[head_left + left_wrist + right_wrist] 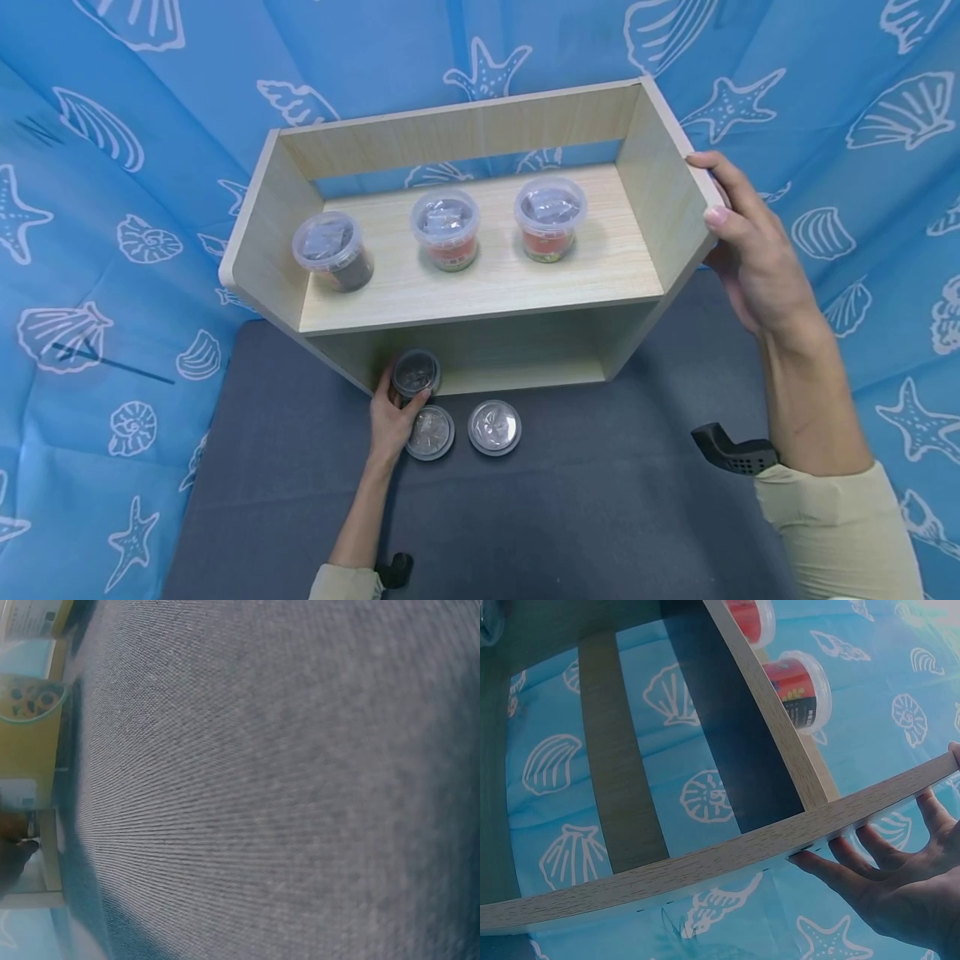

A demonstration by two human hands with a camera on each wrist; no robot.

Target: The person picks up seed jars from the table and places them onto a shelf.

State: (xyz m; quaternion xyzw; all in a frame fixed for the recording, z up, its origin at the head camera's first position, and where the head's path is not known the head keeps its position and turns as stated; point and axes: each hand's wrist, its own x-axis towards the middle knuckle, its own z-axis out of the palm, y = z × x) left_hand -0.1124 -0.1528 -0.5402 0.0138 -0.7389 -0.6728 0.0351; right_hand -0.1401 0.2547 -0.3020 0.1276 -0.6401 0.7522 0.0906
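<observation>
A pale wooden two-tier shelf stands on the dark cloth. My left hand holds a clear-lidded tub between thumb and fingers, at the left front of the lower tier. Just in front of that tub lie two more lidded tubs: one tub beside my left thumb, another tub to its right. My right hand grips the front edge of the shelf's right side panel. In the right wrist view, its fingers press against the panel's outer face.
On the upper tier stand a dark tub at left and two red-labelled tubs, one in the middle and one at right. A blue curtain with shells and starfish hangs behind and beside the dark cloth.
</observation>
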